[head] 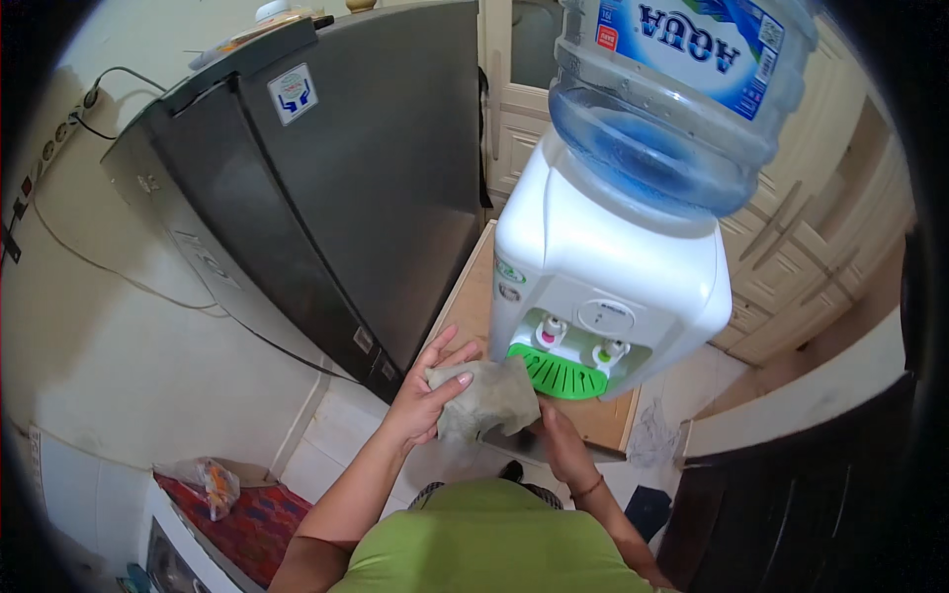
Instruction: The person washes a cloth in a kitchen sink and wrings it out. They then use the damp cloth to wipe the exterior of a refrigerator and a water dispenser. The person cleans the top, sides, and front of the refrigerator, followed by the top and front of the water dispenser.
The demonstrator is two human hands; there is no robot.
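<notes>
A greyish-beige cloth (485, 400) is stretched between my two hands, in front of a white water dispenser (608, 252). My left hand (434, 393) grips its left side, the thumb on top and the other fingers partly behind it. My right hand (562, 441) is at the cloth's lower right edge, and its fingertips are hidden behind the fabric. Just beyond the cloth lies the dispenser's green drip tray (560, 372), under two taps. An upturned water bottle (675, 111) with a blue Aqua label sits on top of the dispenser.
The dispenser stands on a wooden-topped stand (474, 289). A dark grey refrigerator (371, 163) rises at the left, with cords and a power strip (55, 148) on the wall. Cream cabinets (778, 259) stand behind. A plastic bag (215, 485) lies on red patterned cloth (245, 526) at lower left.
</notes>
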